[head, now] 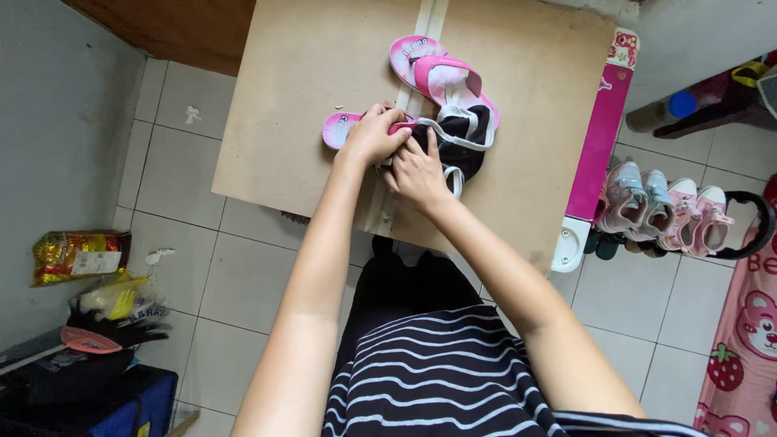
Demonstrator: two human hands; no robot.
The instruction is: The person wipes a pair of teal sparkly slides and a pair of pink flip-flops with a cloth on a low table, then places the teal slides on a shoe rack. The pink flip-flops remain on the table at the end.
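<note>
Two hands I see on desk (307,105) | left hand (372,136) pinching pink foam slipper (344,127) | right hand (418,174) fingers spread, pressing black-white fabric pouch (465,133) | second slipper (437,69) alongside

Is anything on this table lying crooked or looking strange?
Yes. The two pink sandals are not paired: one lies slanted across the board's middle seam, the other sideways under the left hand. A black-and-white cloth is bunched over both, with the right hand pressing on it.
</note>
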